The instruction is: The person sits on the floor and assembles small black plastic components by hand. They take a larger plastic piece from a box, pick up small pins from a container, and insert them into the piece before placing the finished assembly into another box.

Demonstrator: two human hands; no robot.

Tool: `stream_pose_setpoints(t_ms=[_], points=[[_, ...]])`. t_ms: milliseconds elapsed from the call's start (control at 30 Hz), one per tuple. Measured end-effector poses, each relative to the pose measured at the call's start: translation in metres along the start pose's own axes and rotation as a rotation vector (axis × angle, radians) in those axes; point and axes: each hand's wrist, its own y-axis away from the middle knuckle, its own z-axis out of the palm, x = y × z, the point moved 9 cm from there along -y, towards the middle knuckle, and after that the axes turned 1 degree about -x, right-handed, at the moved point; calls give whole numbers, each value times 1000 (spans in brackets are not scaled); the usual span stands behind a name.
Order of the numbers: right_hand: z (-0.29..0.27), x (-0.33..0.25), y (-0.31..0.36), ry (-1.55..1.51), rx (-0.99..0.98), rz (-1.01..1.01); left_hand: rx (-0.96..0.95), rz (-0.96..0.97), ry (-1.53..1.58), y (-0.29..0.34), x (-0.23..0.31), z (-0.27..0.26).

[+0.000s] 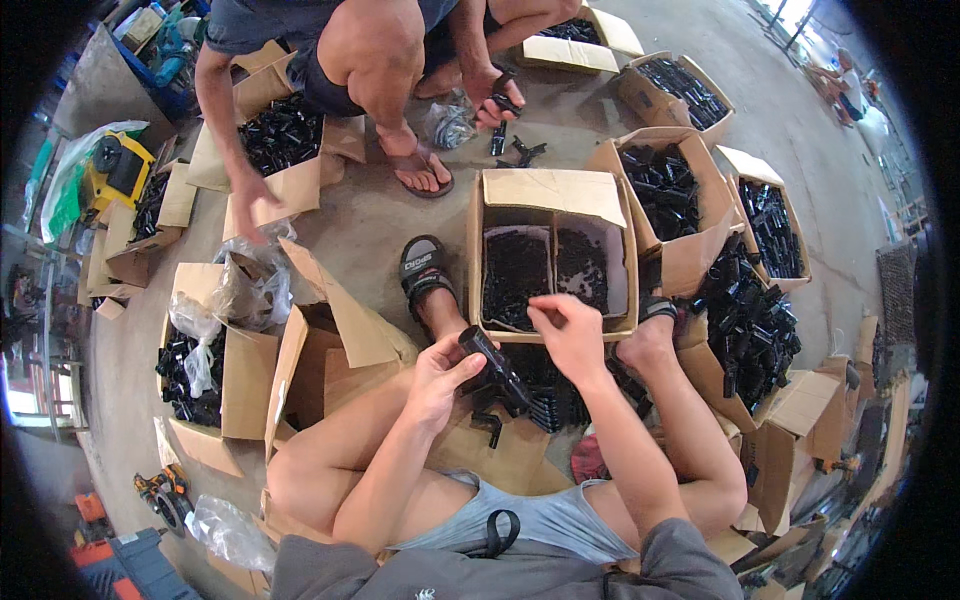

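My left hand [436,378] is wrapped round a black tube-shaped plastic part [497,370], which slants down toward my right. Over the near edge of an open cardboard box [552,198], my right hand [568,335] has its thumb and fingertips pinched together. Whether anything tiny is between them is too small to tell. Inside that box, a divider separates two compartments of small black pieces [516,268]. Between my legs, more black parts [545,400] lie in a heap, and a single angled black part [487,428] rests on cardboard.
Cartons of black parts stand on both sides, including a tall box [662,190] and an overflowing one [745,330] at right. Across from me a co-worker squats, with black parts in one hand [498,98]. Plastic bags [255,285] and a yellow-black drill [163,498] lie at left.
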Motion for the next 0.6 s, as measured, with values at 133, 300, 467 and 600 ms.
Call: stream_pose_setpoints(t_ms=[133, 300, 467, 600], points=[[-4, -28, 47, -388, 106, 153, -6, -13, 23, -1, -3, 3], [0, -43, 62, -349, 157, 124, 35, -17, -10, 0, -19, -2], [0, -44, 68, -275, 169, 32, 17, -22, -9, 1, -21, 2], [13, -17, 79, -462, 137, 266, -1, -33, -16, 2, -20, 7]])
